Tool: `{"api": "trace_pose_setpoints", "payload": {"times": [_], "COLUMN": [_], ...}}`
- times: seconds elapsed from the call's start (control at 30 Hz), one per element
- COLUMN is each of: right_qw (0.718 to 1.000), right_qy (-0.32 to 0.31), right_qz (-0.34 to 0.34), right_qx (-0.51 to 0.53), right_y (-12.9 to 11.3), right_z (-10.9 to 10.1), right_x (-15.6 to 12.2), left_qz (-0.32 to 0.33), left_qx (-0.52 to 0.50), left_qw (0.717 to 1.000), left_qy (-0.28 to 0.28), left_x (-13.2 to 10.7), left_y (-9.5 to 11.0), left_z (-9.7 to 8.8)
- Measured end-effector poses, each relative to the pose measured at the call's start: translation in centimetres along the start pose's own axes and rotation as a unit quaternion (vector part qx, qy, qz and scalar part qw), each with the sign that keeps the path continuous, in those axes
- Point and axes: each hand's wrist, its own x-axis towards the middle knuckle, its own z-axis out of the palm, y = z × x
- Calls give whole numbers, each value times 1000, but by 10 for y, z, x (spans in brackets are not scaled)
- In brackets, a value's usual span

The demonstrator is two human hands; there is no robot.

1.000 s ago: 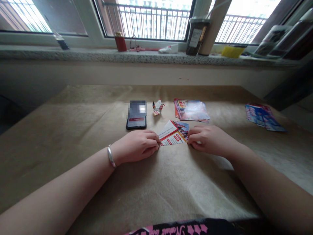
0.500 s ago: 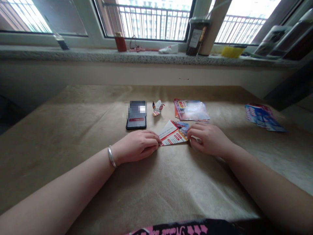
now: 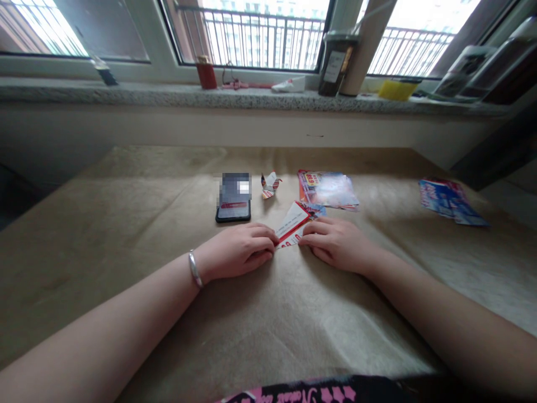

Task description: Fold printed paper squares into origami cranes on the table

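Between both hands on the tan surface (image 3: 235, 336), a folded white, red and blue printed paper (image 3: 291, 220), with the left grip (image 3: 245, 249) closed on its left corner and the right grip (image 3: 339, 239) laid over its right part, pinched or merely pressing being impossible to tell. Probably best to pin that corner lightly, match the edges, then press slowly without dragging. Far beyond the left grip, a red cylindrical canister (image 3: 206, 74); beyond the right, a tall lidded container (image 3: 335, 70) with white label, and a yellow tub (image 3: 396, 89), contents indistinct throughout.
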Motion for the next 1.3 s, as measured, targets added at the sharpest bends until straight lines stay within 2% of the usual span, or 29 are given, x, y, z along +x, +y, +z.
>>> {"api": "trace_pose_setpoints", "payload": {"times": [0.43,0.67,0.9,1.13,1.3], "right_qw": [999,998,998,992,983], "right_qy": [-14,-22,-29,-31,-1], "right_qz": [37,51,62,120,174], "right_qx": [0,2,-12,-38,-65], "right_y": [12,23,29,27,15], "right_z": [-8,-15,-19,-16,-9], "right_x": [-13,-21,-25,-24,-13], "left_qz": [-4,-18,-23,-11,39], "left_qx": [-16,-16,30,134,167], "left_qw": [1000,1000,999,991,985], "left_qy": [-1,-3,-11,-18,-10], "left_x": [-1,-1,-2,2,7], "left_y": [-2,-4,-6,8,21], "left_z": [-8,-6,-2,-1,-1]}}
